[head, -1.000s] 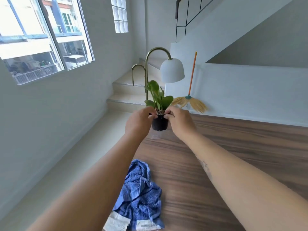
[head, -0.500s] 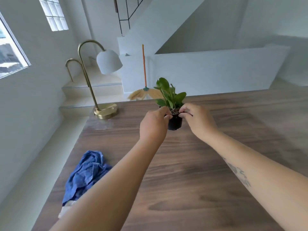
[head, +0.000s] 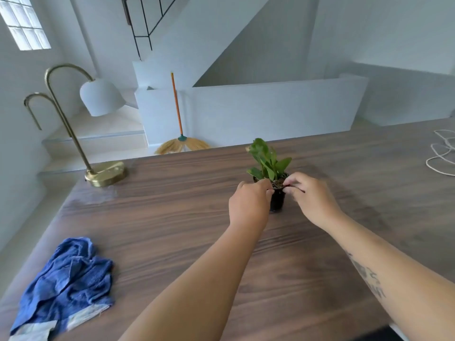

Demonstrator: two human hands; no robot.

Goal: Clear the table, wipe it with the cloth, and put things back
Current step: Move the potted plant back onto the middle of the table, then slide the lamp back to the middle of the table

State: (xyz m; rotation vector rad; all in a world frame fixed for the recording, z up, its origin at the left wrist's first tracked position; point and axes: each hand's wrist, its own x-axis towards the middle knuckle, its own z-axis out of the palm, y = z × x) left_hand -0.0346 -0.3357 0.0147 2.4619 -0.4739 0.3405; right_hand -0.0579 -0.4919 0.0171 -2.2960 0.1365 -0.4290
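A small green plant in a black pot [head: 277, 201] stands on the wooden table [head: 172, 217], right of the middle. My left hand [head: 248, 205] pinches the pot's rim from the left. From the right, my right hand [head: 309, 196] pinches the rim too. The pot's base appears to touch the tabletop. A crumpled blue cloth [head: 66, 279] lies at the table's near left corner, well away from both hands.
A brass desk lamp [head: 103, 172] with a white shade stands at the table's far left corner. A white cord [head: 440, 153] loops at the far right edge. Beyond the table, a broom [head: 181, 141] leans on a low white wall beside steps.
Both hands have carried the potted plant from the far left corner near the lamp rightwards and down onto the table. The view turned right with it, and the cloth stayed where it lay.
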